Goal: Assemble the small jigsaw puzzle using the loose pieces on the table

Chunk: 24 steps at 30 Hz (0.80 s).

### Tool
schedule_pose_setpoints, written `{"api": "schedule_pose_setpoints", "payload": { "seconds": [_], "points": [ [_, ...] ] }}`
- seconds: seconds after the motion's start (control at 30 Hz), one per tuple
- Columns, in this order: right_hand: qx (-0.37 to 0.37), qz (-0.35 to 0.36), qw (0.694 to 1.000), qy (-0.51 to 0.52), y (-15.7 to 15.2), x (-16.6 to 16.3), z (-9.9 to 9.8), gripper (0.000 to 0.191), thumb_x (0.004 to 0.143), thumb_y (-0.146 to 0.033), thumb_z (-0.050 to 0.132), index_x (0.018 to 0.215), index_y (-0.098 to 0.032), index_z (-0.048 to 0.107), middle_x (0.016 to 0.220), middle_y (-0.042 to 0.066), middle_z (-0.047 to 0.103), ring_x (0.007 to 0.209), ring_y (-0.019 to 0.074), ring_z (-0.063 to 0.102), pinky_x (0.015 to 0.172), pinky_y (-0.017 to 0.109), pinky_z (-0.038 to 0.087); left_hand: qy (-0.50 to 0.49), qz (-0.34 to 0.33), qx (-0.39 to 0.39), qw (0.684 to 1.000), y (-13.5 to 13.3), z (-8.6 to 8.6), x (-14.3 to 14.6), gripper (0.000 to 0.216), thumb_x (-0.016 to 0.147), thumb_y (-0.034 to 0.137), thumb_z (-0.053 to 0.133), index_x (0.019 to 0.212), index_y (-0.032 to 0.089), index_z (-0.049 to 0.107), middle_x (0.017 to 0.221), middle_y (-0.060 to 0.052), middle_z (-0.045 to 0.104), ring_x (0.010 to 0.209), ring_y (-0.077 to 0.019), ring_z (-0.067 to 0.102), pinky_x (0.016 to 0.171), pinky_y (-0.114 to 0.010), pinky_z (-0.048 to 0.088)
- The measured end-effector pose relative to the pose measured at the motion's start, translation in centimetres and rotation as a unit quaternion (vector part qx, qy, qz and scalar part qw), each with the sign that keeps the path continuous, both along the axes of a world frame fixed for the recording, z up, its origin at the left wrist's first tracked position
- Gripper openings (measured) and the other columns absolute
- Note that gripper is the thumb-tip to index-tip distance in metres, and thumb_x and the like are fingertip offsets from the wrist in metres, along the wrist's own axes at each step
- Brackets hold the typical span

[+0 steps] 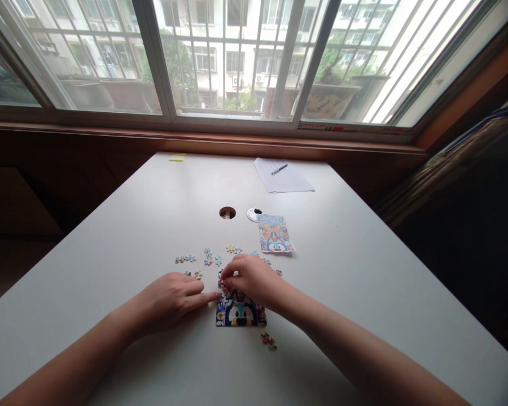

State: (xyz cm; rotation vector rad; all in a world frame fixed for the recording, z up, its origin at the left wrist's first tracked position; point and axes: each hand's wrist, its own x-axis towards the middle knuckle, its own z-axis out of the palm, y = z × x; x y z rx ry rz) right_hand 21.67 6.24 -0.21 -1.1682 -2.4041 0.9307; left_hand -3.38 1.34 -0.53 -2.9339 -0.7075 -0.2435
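Note:
A partly joined jigsaw puzzle [241,313] lies flat on the white table, with a blue-and-white cartoon face along its lower part. My left hand [173,296] rests beside it, index finger stretched out to touch its left edge, holding nothing. Over the puzzle's upper part, my right hand [248,277] pinches thumb and fingers together at the upper left corner, on what looks like a puzzle piece mostly hidden by the fingertips. Loose puzzle pieces [207,256] are scattered beyond the hands. A few more pieces [268,340] lie below the puzzle's right corner.
A printed picture sheet [275,234] with the same cartoon face lies behind my right hand. Farther back are a round cable hole [227,213], its cover [254,214], papers [285,179] with a pen [279,169], and yellow strips [177,158]. A barred window stands beyond.

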Motion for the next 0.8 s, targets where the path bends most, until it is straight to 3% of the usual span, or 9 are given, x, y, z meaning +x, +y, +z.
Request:
{"api": "schedule_pose_setpoints", "payload": {
  "seconds": [0.6, 0.7, 0.8],
  "points": [
    [-0.026, -0.001, 1.000, 0.005, -0.5, 0.5, 0.2, 0.012, 0.082, -0.020, 0.079, 0.093, -0.025, 0.080, 0.100, 0.003, 0.065, 0.090, 0.0171, 0.064, 0.084, 0.029, 0.049, -0.001, 0.008, -0.011, 1.000, -0.3, -0.2, 0.1, 0.036, 0.103, 0.016, 0.046, 0.137, 0.025, 0.055, 0.073, 0.002, 0.055, 0.056, -0.0140, 0.046, 0.051, -0.029, 0.034],
    [-0.006, -0.020, 1.000, 0.006, -0.7, 1.1, 0.3, 0.014, 0.084, -0.016, 0.075, 0.094, -0.025, 0.079, 0.102, 0.002, 0.067, 0.086, 0.0155, 0.065, 0.080, 0.028, 0.049, 0.010, 0.009, -0.005, 1.000, -0.2, -0.2, 0.1, 0.036, 0.103, 0.016, 0.045, 0.137, 0.024, 0.054, 0.072, 0.001, 0.056, 0.055, -0.0144, 0.046, 0.051, -0.029, 0.033],
    [0.060, -0.027, 0.998, -0.011, -1.0, 1.9, 0.4, 0.016, 0.089, -0.013, 0.068, 0.094, -0.024, 0.079, 0.098, 0.003, 0.068, 0.086, 0.0158, 0.065, 0.079, 0.028, 0.047, 0.018, 0.010, -0.002, 1.000, -0.2, -0.1, 0.1, 0.036, 0.104, 0.015, 0.044, 0.138, 0.024, 0.053, 0.072, 0.001, 0.057, 0.055, -0.0147, 0.047, 0.051, -0.030, 0.032]
  ]
}}
